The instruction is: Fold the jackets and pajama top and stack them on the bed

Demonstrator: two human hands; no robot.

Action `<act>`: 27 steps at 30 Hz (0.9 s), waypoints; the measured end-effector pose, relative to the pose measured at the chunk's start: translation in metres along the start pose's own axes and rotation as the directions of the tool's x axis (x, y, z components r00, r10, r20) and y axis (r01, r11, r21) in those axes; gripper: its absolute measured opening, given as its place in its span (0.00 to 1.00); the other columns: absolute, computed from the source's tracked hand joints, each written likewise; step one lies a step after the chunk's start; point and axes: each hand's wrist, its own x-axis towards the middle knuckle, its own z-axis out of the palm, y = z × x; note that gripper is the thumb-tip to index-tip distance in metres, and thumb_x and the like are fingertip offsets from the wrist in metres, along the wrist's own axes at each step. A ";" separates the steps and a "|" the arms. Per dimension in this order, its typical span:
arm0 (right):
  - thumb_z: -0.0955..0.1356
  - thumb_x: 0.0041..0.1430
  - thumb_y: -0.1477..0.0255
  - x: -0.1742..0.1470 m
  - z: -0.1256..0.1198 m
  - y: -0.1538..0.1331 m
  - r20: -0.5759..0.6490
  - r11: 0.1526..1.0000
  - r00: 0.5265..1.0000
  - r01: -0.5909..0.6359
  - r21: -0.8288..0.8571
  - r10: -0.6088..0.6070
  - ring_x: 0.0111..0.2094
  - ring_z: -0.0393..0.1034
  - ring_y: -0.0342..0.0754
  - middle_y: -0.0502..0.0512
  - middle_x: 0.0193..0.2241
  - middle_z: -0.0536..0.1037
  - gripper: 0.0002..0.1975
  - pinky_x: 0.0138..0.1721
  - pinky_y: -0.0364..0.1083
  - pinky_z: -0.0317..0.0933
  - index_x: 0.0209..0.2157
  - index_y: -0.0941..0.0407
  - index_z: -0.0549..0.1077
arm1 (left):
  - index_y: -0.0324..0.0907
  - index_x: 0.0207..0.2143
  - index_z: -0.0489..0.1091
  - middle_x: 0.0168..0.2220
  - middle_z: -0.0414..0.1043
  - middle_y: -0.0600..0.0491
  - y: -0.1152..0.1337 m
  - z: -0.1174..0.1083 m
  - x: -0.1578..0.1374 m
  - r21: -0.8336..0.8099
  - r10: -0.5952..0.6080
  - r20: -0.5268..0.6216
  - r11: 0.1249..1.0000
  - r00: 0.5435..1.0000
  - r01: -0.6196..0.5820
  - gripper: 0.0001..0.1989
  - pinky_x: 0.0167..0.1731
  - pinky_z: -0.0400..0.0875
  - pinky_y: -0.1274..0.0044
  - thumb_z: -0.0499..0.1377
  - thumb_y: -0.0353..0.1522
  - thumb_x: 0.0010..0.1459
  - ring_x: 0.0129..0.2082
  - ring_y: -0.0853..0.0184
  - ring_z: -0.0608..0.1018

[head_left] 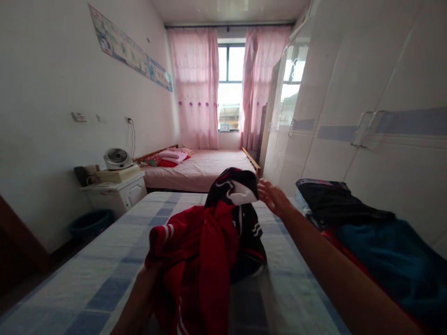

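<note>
A red and black jacket (216,242) with white stripes and a pale patch of lining lies bunched above the striped bed. My left hand (151,274) is closed on its red side at the lower left, with most of the fingers hidden behind the cloth. At the upper right, my right hand (272,195) has its curled fingertips against the edge of the black part, which stands raised beside them. Folds cover much of the jacket's shape.
Dark and teal clothes (384,251) are piled on the right, by white wardrobes (349,93). A second bed (206,167) stands beneath the window. On the left are a cabinet (127,193) bearing a small fan (118,159) and a dark bin (91,223).
</note>
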 end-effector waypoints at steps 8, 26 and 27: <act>0.70 0.41 0.55 -0.109 0.009 0.093 0.142 0.793 0.980 -0.023 -0.609 0.138 0.54 0.62 0.61 0.66 0.51 0.69 0.37 0.51 0.54 0.57 0.51 0.60 0.67 | 0.43 0.52 0.64 0.51 0.71 0.47 -0.009 -0.029 0.030 0.273 0.222 -0.033 0.940 0.975 -0.205 0.28 0.44 0.72 0.71 0.62 0.30 0.45 0.47 0.57 0.75; 0.65 0.50 0.53 -0.096 -0.028 0.062 0.369 0.725 0.833 -0.056 -0.686 0.413 0.19 0.68 0.43 0.55 0.28 0.77 0.31 0.18 0.41 0.56 0.50 0.60 0.68 | 0.40 0.30 0.71 0.29 0.77 0.50 -0.004 -0.010 -0.006 0.266 -0.025 0.068 0.964 0.997 0.006 0.20 0.28 0.73 0.70 0.60 0.48 0.44 0.30 0.57 0.79; 0.66 0.50 0.56 -0.106 -0.014 0.071 0.376 0.690 0.846 0.013 -0.723 0.378 0.20 0.68 0.43 0.54 0.26 0.77 0.26 0.19 0.40 0.55 0.45 0.60 0.71 | 0.40 0.28 0.70 0.27 0.76 0.51 0.000 -0.009 -0.005 0.342 0.003 0.056 0.939 0.998 -0.022 0.21 0.27 0.72 0.72 0.59 0.49 0.45 0.28 0.59 0.78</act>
